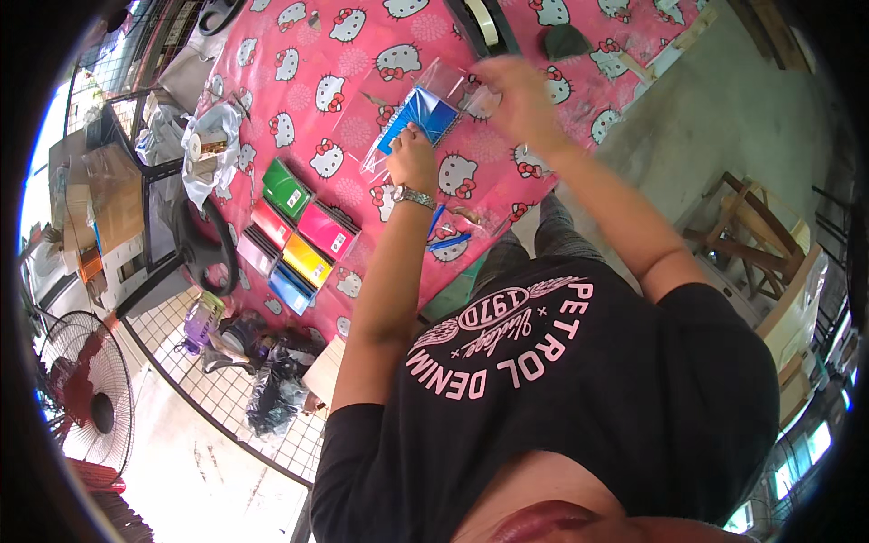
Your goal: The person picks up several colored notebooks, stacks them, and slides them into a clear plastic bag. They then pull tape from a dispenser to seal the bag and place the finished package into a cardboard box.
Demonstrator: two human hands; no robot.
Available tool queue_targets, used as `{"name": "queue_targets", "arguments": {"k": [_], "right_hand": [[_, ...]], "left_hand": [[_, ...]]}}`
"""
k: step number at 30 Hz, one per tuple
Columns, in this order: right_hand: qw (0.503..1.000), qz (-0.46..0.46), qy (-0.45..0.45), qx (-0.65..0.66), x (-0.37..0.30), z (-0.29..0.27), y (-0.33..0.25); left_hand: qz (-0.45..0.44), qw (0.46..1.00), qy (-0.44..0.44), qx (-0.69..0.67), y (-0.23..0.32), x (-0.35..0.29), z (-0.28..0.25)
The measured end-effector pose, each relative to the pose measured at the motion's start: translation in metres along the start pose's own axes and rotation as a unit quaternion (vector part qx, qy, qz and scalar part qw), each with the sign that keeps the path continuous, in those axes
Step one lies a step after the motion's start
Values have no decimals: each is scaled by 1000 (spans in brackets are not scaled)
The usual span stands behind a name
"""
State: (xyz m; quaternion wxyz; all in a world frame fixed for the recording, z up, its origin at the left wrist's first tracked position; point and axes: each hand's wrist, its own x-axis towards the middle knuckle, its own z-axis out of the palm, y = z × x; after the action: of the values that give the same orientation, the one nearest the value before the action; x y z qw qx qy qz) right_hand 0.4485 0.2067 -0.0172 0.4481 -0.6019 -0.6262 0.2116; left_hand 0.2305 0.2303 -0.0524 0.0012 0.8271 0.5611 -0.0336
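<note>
A blue spiral notebook (430,113) lies at a slant on the pink patterned table cover (371,81), within loose clear plastic (444,77) that sticks out past both its ends. Bent fingers of my left hand (412,158) press on its near end, and a watch circles that wrist. Past the notebook's far right end, my right hand (520,95) is smeared by motion beside the plastic; whether it grips the plastic is unclear. Just beyond that hand stands a black tape dispenser (484,25) with a roll in it.
Several small spiral notebooks lie together at left, among them green (288,190), magenta (328,230) and yellow (307,261) ones. A blue pen (446,242) lies near the table's front edge. Farther left are a white plastic bag (213,149) and a fan (86,398).
</note>
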Motion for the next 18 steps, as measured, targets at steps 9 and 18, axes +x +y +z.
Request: {"name": "queue_targets", "arguments": {"k": [9,18], "right_hand": [[856,412,34,312,12,-19,53],[510,469,-207,691,-70,23,103]], "left_hand": [[9,999,-36,-9,21,-8,4],[28,998,-37,-46,23,-11,3]]}}
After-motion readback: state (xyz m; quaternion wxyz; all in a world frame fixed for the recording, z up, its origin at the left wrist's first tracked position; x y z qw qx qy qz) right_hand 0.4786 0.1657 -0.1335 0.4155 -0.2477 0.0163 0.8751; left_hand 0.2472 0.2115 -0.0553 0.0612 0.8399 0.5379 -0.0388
